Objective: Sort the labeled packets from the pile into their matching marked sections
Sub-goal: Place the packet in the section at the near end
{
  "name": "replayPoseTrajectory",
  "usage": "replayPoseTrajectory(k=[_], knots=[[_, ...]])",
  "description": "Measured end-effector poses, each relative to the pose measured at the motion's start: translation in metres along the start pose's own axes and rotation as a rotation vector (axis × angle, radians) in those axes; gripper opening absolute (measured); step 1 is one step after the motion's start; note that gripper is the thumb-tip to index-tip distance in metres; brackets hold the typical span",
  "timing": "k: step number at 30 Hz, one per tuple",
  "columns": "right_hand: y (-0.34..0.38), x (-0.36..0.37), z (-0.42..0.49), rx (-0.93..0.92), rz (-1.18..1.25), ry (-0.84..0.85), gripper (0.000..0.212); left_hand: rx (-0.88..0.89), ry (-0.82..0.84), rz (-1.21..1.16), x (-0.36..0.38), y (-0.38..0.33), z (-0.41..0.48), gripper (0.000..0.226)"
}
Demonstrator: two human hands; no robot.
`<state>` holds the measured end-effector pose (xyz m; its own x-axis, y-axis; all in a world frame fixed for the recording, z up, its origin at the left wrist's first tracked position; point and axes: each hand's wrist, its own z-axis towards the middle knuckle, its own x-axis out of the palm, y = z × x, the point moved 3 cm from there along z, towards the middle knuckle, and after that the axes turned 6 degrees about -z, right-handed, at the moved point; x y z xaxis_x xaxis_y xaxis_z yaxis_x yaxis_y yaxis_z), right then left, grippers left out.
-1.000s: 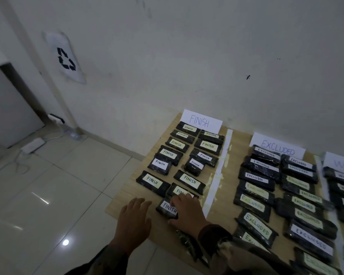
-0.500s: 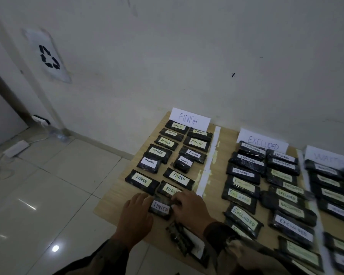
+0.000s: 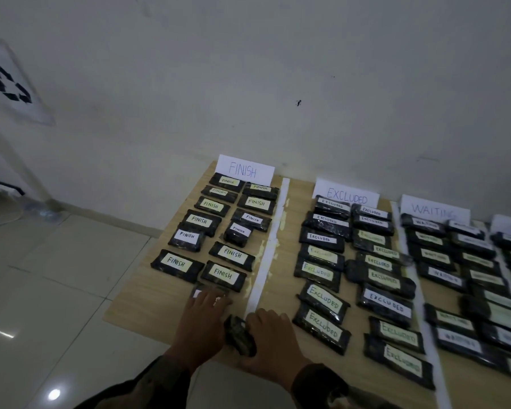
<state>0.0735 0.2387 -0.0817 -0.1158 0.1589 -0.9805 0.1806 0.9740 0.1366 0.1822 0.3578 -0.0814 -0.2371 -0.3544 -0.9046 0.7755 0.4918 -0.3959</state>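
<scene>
A wooden board [image 3: 136,299] carries black packets in taped columns. Paper signs read FINISH [image 3: 244,170], EXCLUDED [image 3: 347,196] and WAITING [image 3: 434,211]. My left hand [image 3: 202,323] rests with straight fingers on the nearest packet [image 3: 199,291] of the FINISH column, hiding most of its white label. My right hand [image 3: 272,338] grips a dark packet [image 3: 239,335] at the board's front edge, just left of the white tape strip [image 3: 264,261]; its label is not visible. Several FINISH packets [image 3: 223,273] lie in two rows beyond my hands.
Several EXCLUDED packets [image 3: 325,302] fill the column to the right, with WAITING packets [image 3: 432,256] further right. A white wall stands behind the board. Tiled floor [image 3: 56,290] lies to the left, and a sheet with a recycling symbol [image 3: 11,84] hangs on the wall.
My right hand left the FINISH packet and drew back onto the dark packet at the front edge. My left hand slid onto the FINISH packet. The view swung right, showing the WAITING column.
</scene>
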Motion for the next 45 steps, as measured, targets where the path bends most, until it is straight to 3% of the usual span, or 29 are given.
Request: replayPoseTrajectory(k=[3,5,7,12,14,19,22,26,30,33,37,42,45], knots=[[-0.001,0.005,-0.003,0.008,0.003,-0.035,0.054,-0.008,-0.011,-0.021,0.002,-0.002,0.0,0.038],[-0.005,0.0,-0.005,0.06,0.08,0.003,0.06,-0.009,-0.016,-0.029,0.002,-0.003,0.0,0.024],[-0.011,-0.007,-0.006,0.098,0.12,0.006,0.067,0.004,-0.006,-0.032,0.001,-0.005,0.001,0.026],[-0.021,-0.017,-0.005,0.164,0.283,-0.054,0.029,-0.032,0.049,-0.168,-0.002,-0.014,0.008,0.039],[-0.027,-0.019,-0.001,0.223,0.418,-0.073,0.026,-0.069,0.089,-0.236,-0.002,-0.017,0.011,0.042],[-0.039,-0.025,0.004,0.344,0.688,-0.121,0.02,-0.228,0.181,-0.44,-0.004,-0.024,0.022,0.017],[-0.044,-0.027,0.002,0.329,0.727,-0.171,0.018,-0.298,0.176,-0.547,-0.005,-0.027,0.03,0.018],[-0.046,-0.022,-0.005,0.247,0.673,-0.137,0.045,-0.364,0.203,-0.637,-0.002,-0.028,0.035,0.017],[-0.048,-0.016,-0.014,0.403,0.86,-0.21,0.069,-0.55,0.205,-0.813,0.004,-0.031,0.034,0.01],[-0.049,-0.01,-0.017,0.547,1.056,-0.227,0.071,-0.683,0.235,-0.95,0.007,-0.045,0.034,0.005],[-0.048,-0.014,-0.015,0.576,1.167,-0.213,0.064,-0.673,0.282,-0.98,0.006,-0.058,0.036,0.011],[-0.043,-0.014,-0.012,0.469,1.14,-0.062,0.071,-0.67,0.249,-1.063,0.003,-0.055,0.035,0.024],[-0.035,-0.019,-0.014,0.431,0.986,-0.104,0.06,-0.765,0.205,-1.068,0.003,-0.052,0.034,0.028]])
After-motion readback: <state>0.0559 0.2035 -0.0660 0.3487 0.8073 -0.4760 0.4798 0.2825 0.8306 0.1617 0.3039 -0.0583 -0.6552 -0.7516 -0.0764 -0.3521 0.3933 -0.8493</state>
